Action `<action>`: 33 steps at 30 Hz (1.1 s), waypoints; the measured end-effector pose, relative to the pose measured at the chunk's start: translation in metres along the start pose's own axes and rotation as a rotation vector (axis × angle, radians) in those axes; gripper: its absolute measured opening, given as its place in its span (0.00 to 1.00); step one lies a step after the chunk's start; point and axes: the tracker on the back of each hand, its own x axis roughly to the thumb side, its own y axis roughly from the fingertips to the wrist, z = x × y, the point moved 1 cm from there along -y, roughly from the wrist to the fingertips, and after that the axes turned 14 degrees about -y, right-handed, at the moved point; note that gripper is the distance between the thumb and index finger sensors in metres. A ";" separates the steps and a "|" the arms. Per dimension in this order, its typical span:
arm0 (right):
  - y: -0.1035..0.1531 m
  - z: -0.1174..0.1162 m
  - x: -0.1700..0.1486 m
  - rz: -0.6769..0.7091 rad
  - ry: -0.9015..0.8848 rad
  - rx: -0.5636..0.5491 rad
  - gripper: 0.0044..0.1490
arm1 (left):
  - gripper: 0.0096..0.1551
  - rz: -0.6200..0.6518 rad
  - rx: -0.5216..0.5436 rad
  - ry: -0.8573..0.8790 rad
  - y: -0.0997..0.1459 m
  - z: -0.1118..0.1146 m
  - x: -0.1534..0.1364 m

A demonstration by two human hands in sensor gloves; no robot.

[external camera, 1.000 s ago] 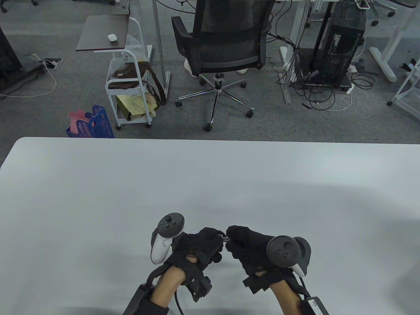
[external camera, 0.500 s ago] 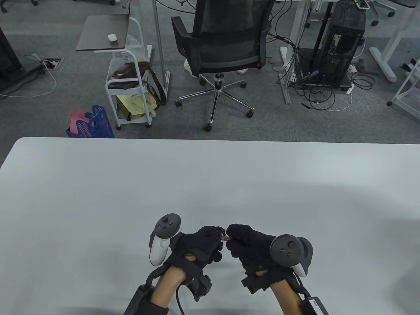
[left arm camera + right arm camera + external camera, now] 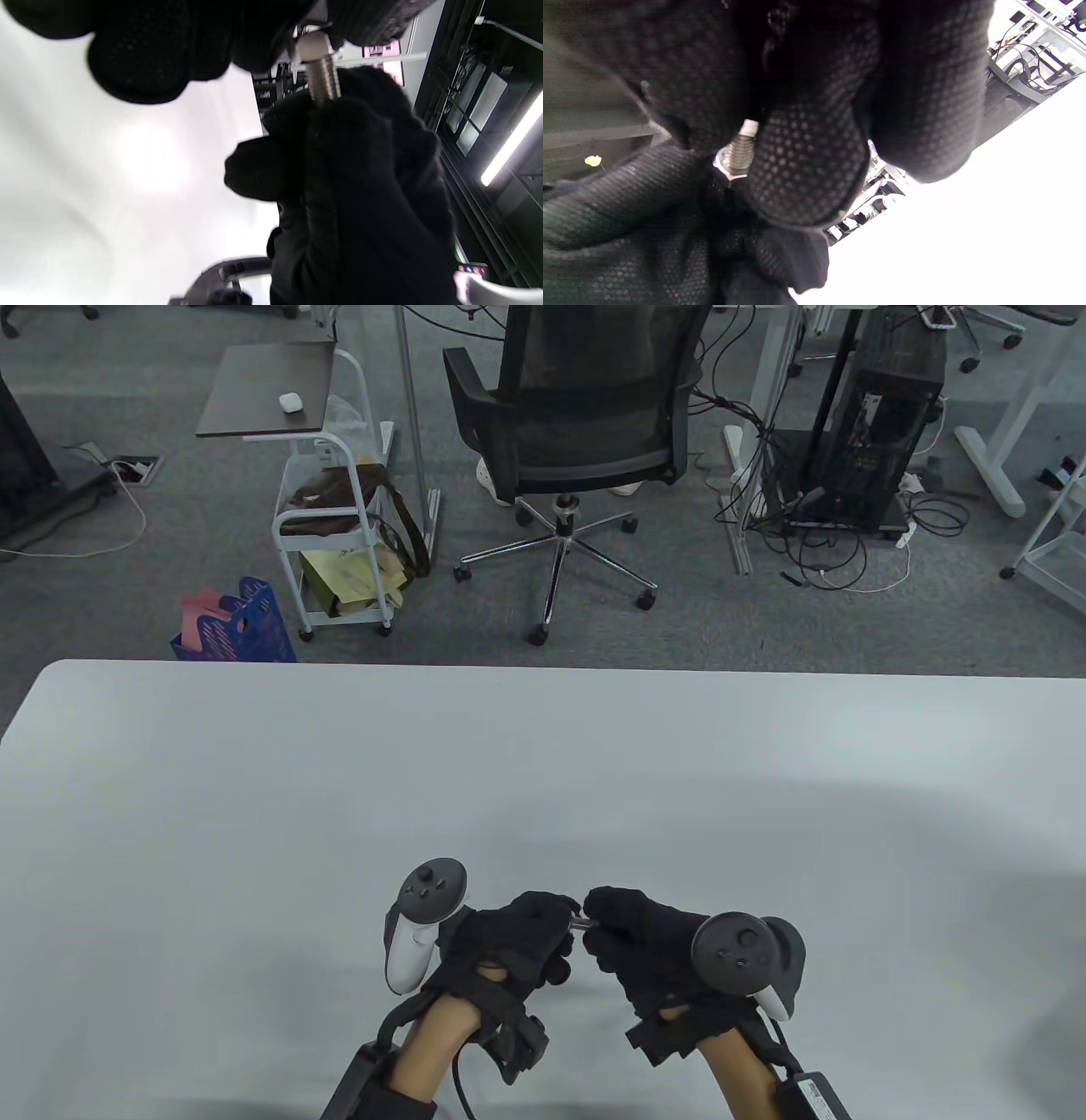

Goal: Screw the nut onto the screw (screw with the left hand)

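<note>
In the table view, the left hand and the right hand meet fingertip to fingertip above the near edge of the white table, with a short metal screw bridging the gap between them. In the left wrist view, the left hand's fingers curl in from the top and pinch the nut, which sits on the threaded shank rising out of the right hand's curled fingers. In the right wrist view, the right hand's fingers wrap around the screw, its threads bare down to the hex nut held by the left hand's fingers.
</note>
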 end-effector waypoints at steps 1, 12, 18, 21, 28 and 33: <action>0.000 0.000 0.000 0.005 0.013 -0.001 0.30 | 0.34 0.005 -0.016 -0.003 0.000 0.000 0.001; 0.000 0.000 -0.001 -0.007 -0.006 -0.003 0.30 | 0.38 0.004 -0.036 -0.013 -0.001 0.004 0.000; -0.001 -0.003 0.001 0.006 0.044 0.020 0.30 | 0.32 0.020 -0.085 -0.029 -0.003 0.006 0.003; -0.001 -0.002 0.000 0.004 0.042 0.021 0.30 | 0.37 0.006 -0.102 -0.004 -0.002 0.007 -0.001; 0.000 -0.003 0.002 0.013 0.036 0.020 0.30 | 0.34 0.001 -0.043 -0.017 -0.002 0.003 0.001; 0.000 -0.003 0.002 0.005 0.032 0.029 0.30 | 0.34 0.015 -0.102 0.003 -0.003 0.006 0.000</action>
